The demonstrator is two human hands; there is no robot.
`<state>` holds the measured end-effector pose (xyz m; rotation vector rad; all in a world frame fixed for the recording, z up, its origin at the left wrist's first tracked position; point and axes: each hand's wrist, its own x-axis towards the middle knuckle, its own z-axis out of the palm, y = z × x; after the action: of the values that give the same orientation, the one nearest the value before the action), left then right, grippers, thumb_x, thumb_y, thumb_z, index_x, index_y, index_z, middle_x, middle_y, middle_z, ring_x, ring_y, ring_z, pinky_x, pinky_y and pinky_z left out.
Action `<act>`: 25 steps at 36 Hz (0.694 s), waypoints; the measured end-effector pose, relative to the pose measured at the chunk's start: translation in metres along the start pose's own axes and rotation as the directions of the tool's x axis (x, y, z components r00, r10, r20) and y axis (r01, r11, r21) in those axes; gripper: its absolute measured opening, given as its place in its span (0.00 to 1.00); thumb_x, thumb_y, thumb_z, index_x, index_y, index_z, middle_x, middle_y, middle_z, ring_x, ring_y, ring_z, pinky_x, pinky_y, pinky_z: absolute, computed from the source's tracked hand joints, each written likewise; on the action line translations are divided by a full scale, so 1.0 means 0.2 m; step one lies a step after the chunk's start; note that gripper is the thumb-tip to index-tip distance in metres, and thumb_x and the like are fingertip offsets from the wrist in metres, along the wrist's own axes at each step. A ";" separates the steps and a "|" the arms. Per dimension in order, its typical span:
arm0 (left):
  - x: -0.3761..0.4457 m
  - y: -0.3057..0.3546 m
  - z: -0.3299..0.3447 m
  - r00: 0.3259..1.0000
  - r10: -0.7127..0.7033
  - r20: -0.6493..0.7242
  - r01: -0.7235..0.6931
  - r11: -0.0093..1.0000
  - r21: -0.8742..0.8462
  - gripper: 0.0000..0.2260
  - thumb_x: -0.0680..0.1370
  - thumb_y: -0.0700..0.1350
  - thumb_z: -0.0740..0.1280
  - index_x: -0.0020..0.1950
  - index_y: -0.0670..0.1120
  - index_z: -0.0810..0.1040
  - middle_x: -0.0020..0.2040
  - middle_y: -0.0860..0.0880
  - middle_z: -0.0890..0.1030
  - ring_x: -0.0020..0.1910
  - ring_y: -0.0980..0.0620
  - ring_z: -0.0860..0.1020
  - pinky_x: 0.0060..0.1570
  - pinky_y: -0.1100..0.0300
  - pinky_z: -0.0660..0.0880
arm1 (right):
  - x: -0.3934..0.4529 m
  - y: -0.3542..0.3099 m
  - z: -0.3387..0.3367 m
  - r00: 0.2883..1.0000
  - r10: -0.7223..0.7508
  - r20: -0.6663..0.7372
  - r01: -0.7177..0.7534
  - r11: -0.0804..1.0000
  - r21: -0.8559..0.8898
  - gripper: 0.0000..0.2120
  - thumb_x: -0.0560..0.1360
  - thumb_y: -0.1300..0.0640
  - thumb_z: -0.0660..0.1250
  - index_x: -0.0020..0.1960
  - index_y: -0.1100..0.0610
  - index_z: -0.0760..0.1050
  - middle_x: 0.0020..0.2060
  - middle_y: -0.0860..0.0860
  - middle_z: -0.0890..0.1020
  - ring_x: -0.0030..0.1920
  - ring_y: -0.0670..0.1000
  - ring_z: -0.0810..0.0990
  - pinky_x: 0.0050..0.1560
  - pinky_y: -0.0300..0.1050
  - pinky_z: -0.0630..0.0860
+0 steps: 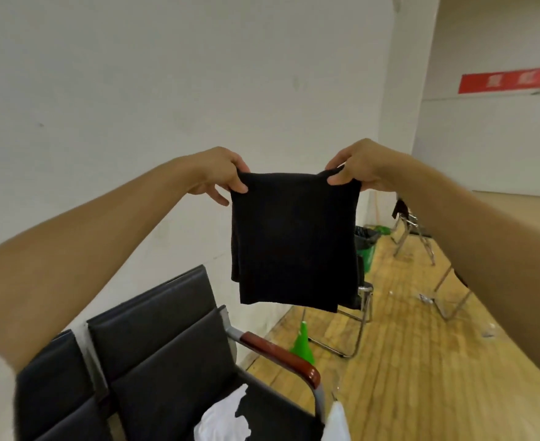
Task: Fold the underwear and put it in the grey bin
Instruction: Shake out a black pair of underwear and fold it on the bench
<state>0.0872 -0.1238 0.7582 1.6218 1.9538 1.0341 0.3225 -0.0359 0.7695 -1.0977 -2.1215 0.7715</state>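
A black piece of underwear [294, 240] hangs in the air in front of me, folded into a flat rectangle. My left hand [221, 175] pinches its top left corner. My right hand [358, 168] pinches its top right corner. Both arms are stretched out at chest height, and the cloth hangs straight down between the hands. No grey bin is in view.
Below stands a black chair [154, 345] with a red-brown armrest [281, 354] and white cloth [227, 418] on its seat. A green cone [303, 342] stands on the wooden floor. A green bin [366, 246] and metal-framed chairs [412, 230] stand further back by the white wall.
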 end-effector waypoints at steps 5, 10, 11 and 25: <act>0.10 0.08 0.16 0.998 -0.004 0.068 0.010 0.995 -0.102 0.08 0.77 0.32 0.64 0.50 0.44 0.76 0.49 0.44 0.80 0.48 0.46 0.80 0.48 0.47 0.79 | -0.02 0.12 -0.12 0.991 0.101 -0.091 -0.100 0.995 0.020 0.08 0.76 0.65 0.66 0.54 0.60 0.79 0.45 0.54 0.79 0.46 0.53 0.77 0.44 0.45 0.76; 0.19 0.17 0.31 0.995 0.043 0.087 -0.020 0.968 -0.252 0.12 0.76 0.30 0.63 0.52 0.44 0.77 0.50 0.45 0.79 0.48 0.48 0.79 0.45 0.53 0.78 | -0.02 0.26 -0.26 0.972 0.185 -0.143 -0.179 0.982 0.052 0.10 0.78 0.63 0.62 0.58 0.64 0.75 0.56 0.60 0.78 0.54 0.57 0.77 0.44 0.48 0.77; 0.22 0.20 0.34 0.995 0.061 0.082 -0.037 0.965 -0.260 0.12 0.75 0.29 0.63 0.53 0.44 0.77 0.51 0.45 0.79 0.49 0.48 0.79 0.46 0.53 0.78 | -0.01 0.29 -0.30 0.968 0.192 -0.161 -0.184 0.981 0.065 0.11 0.79 0.64 0.62 0.59 0.66 0.74 0.56 0.61 0.78 0.51 0.57 0.78 0.39 0.45 0.76; 0.53 0.58 0.91 0.981 0.186 0.049 -0.189 0.980 0.059 0.09 0.73 0.33 0.68 0.51 0.42 0.78 0.50 0.44 0.79 0.49 0.48 0.77 0.42 0.62 0.75 | 0.03 0.71 -0.86 0.987 0.157 0.035 -0.145 0.961 -0.236 0.17 0.71 0.71 0.68 0.59 0.63 0.75 0.53 0.58 0.79 0.56 0.58 0.77 0.59 0.51 0.75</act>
<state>0.2654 0.0356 0.7430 1.8771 1.8505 1.0054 0.5170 0.0736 0.7780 -1.3898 -2.2355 0.6378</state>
